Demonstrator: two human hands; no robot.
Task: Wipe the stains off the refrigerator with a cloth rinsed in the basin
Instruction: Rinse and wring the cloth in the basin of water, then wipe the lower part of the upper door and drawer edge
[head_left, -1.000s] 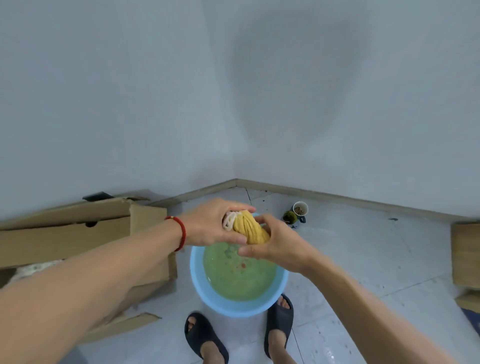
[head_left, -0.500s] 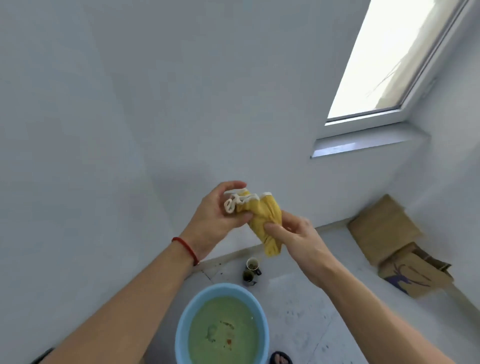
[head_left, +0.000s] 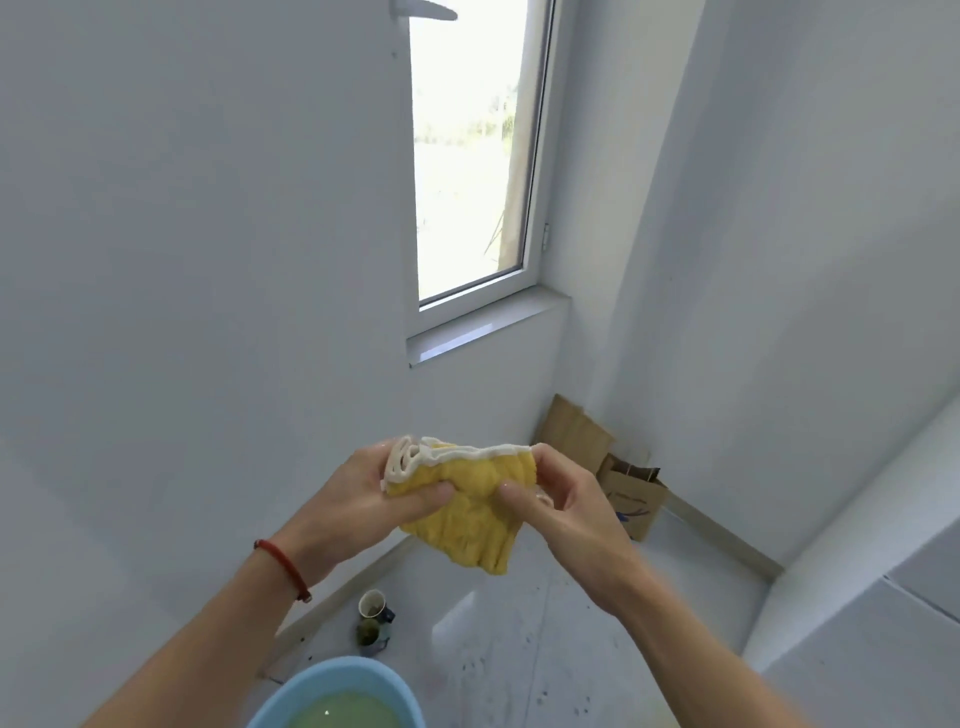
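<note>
Cloth (head_left: 470, 512), yellow with a white edge, hangs stretched between both hands: left hand (head_left: 363, 501) pinches its left end, right hand (head_left: 563, 506) pinches its right, above the basin (head_left: 291, 688) near the bottom edge.

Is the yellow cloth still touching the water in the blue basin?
Apart. The head view shows the yellow cloth held up between the left hand and right hand, bare floor visible between it and the blue basin below.
</note>
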